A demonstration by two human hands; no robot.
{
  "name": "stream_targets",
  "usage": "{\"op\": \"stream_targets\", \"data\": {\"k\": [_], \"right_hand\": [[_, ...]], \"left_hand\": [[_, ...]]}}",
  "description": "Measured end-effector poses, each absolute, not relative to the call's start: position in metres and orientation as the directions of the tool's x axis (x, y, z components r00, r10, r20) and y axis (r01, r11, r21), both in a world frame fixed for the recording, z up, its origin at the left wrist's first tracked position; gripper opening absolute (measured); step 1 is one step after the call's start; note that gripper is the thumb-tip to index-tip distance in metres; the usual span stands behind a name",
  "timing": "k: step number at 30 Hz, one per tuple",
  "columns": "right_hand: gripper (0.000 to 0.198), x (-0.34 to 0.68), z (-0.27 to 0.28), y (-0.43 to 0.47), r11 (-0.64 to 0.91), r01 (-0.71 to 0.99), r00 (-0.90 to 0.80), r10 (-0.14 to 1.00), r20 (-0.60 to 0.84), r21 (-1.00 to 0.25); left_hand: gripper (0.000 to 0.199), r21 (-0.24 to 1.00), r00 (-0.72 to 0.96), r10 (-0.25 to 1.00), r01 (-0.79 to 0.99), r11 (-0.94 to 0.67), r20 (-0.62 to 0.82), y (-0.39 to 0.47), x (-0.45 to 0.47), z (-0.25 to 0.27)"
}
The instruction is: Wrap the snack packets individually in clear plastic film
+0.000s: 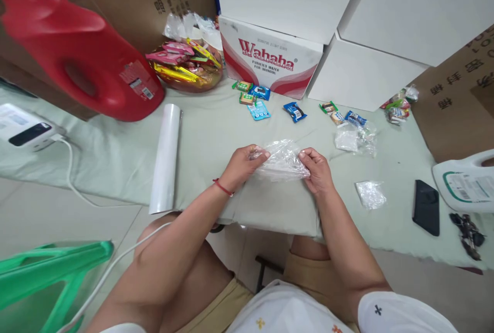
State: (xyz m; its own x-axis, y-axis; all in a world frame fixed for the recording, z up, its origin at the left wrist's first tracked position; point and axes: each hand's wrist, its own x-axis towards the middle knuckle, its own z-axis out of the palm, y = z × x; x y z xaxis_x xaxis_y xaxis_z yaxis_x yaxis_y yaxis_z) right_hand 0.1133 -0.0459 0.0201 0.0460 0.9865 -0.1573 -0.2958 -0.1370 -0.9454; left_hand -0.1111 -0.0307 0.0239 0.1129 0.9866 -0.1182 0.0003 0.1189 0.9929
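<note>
Between my two hands a crinkled clear plastic bag is stretched just over the front part of the table. My left hand, with a red cord on the wrist, pinches its left end. At the right end, my right hand grips the plastic between thumb and fingers. Beyond the hands lie small wrapped snacks: a light blue packet, a dark blue packet and several green and brown ones. To the right rest more snack packets beside crumpled clear plastic, and a folded clear plastic piece.
A roll of film lies left of my hands. Behind it stand a red jug and a bowl of snacks. A Wahaha box and white boxes line the back. A phone, keys and white bottle lie right.
</note>
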Motion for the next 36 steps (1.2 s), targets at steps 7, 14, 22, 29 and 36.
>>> {"op": "stream_targets", "data": {"k": [7, 14, 22, 29, 36], "right_hand": [[0.043, 0.121, 0.022, -0.043, -0.117, -0.422, 0.038, 0.989, -0.146, -0.899], [0.028, 0.119, 0.021, -0.045, 0.199, -0.125, 0.569, 0.817, 0.094, -0.972], [0.019, 0.097, 0.027, -0.067, 0.27, 0.325, 0.098, 0.944, 0.316, -0.906], [0.03, 0.115, 0.02, -0.049, 0.138, 0.099, 0.434, 0.885, 0.168, -0.985], [0.056, 0.12, 0.035, -0.052, -0.22, -0.181, -0.176, 0.966, -0.189, -0.959]], "left_hand": [[0.049, 0.958, 0.112, 0.985, -0.242, 0.156, -0.132, -0.03, -0.104, 0.025], [0.057, 0.972, 0.0, 0.989, -0.18, 0.149, -0.151, -0.036, -0.096, 0.011], [0.061, 0.985, 0.144, 0.982, -0.101, 0.142, -0.126, -0.049, -0.105, 0.009], [0.06, 0.96, 0.318, 0.934, -0.164, 0.226, -0.165, -0.053, -0.107, 0.018], [0.059, 0.897, 0.404, 0.881, -0.25, 0.365, -0.246, -0.051, -0.107, 0.019]]}}
